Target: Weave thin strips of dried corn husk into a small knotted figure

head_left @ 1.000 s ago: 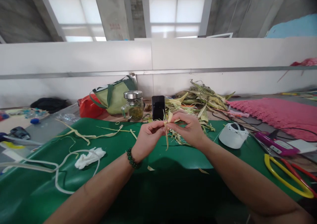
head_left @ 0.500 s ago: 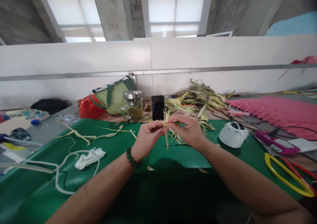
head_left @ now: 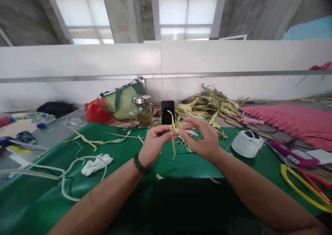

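Note:
My left hand (head_left: 153,144), a green bead bracelet at its wrist, pinches crossed strips of corn husk (head_left: 173,150) between thumb and fingertips. One strip points up in front of the phone, another hangs down, and a third sticks out to the right. Around that right-hand end is my right hand (head_left: 206,139), its thumb and fingers apart. Its thumb tip and fingertips are close to the crossing; whether they touch it I cannot tell. Behind the hands stands a dark phone (head_left: 167,110), upright. Loose husk strips (head_left: 114,141) lie on the green mat (head_left: 124,200).
A glass mug (head_left: 142,115) with a metal lid stands beside a green bag (head_left: 121,103). A husk pile (head_left: 218,101) lies at the back. To the right are a white spool (head_left: 246,145), a purple device (head_left: 294,154) and yellow-handled scissors (head_left: 302,188); left, a crumpled tissue (head_left: 95,164).
My right hand has loosened its pinch and spread its fingers, moving slightly right. More of the crossed strips now shows. My left hand keeps its hold, and the view has shifted slightly.

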The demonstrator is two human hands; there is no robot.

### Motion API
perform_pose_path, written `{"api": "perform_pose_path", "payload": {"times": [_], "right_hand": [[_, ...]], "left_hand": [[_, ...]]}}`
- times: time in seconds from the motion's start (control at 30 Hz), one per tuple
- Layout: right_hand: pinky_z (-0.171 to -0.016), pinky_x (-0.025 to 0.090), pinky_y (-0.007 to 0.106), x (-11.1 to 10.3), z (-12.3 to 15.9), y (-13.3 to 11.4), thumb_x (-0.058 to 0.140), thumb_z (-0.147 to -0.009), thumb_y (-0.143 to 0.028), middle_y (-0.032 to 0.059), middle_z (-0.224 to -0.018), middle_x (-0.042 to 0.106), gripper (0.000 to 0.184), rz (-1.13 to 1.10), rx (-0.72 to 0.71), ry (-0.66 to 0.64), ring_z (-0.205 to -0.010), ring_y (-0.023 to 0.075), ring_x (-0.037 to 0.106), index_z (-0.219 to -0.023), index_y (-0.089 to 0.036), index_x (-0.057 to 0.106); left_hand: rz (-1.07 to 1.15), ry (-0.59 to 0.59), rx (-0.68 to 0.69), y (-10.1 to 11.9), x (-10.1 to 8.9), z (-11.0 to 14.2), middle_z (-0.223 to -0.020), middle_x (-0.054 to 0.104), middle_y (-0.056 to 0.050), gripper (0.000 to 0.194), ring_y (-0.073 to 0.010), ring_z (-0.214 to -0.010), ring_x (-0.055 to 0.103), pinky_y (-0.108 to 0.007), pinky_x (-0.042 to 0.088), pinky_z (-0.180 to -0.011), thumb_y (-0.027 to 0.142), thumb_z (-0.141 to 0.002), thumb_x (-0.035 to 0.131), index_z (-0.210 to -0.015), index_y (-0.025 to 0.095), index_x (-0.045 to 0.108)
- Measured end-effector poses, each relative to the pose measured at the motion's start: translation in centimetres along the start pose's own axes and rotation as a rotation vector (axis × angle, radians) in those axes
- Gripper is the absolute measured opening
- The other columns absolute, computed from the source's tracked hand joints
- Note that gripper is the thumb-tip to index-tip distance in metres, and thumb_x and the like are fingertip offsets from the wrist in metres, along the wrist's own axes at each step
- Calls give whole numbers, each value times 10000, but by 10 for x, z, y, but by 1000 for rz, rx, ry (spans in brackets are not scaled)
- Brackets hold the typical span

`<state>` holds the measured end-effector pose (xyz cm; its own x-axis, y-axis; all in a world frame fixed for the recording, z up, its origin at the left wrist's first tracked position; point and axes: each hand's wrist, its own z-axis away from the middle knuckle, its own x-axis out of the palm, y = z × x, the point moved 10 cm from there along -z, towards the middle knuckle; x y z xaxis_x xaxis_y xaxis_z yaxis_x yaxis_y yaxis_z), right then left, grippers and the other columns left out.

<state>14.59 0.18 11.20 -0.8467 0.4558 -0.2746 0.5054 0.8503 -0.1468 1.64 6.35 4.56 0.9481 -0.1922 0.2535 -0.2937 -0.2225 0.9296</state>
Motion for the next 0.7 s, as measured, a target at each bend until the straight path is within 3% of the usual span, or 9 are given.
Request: {"api": "perform_pose_path", "payload": {"times": [0.2,0.27,0.33,0.47,0.53,0.6,0.7], "right_hand": [[-568,556,257,6,0,37,664,-758,-217,8,-761,681,180,-268,315,-13,-678,155,682,-915,-204,577],[-544,552,252,5,1,41,668,-756,-231,12,-754,673,171,-297,358,-3,-643,148,672,-897,-197,575],[-574,557,260,-1,-1,33,661,-766,-220,15,-752,676,130,-219,286,24,-649,146,668,-869,-202,583],[-664,557,265,2,-2,-13,602,-810,-137,33,-798,702,104,-31,-145,-65,-733,145,666,-874,-213,635],[-681,558,272,9,2,-26,552,-840,-121,48,-829,703,156,-7,-286,-133,-762,147,660,-909,-211,661],[-689,559,284,13,3,-25,522,-864,-138,61,-837,697,180,13,-308,-153,-772,150,650,-914,-206,681],[-667,555,272,16,0,-12,531,-874,-183,59,-806,683,166,-29,-227,-152,-741,139,639,-886,-199,696]], "left_hand": [[-31,-17,22,2,2,1,-750,732,-40,179,-118,-638,615,-229,506,-623,236,-620,769,-785,169,757],[-28,-4,25,3,0,1,-744,732,-40,177,-117,-628,614,-229,508,-618,238,-613,773,-775,169,757],[-28,15,25,3,-1,1,-727,732,-39,177,-123,-625,620,-233,512,-615,241,-606,776,-767,170,757],[-59,37,64,8,-1,2,-735,738,-45,214,-149,-655,637,-261,523,-634,262,-586,784,-777,171,758],[-95,49,91,12,-1,4,-743,740,-50,224,-153,-658,634,-268,520,-641,279,-583,784,-775,165,759],[-131,50,113,14,0,4,-728,736,-51,220,-151,-644,627,-269,516,-636,289,-590,781,-767,160,757],[-173,25,150,17,2,5,-726,733,-52,210,-161,-641,633,-278,520,-626,274,-594,778,-768,158,751]]}}
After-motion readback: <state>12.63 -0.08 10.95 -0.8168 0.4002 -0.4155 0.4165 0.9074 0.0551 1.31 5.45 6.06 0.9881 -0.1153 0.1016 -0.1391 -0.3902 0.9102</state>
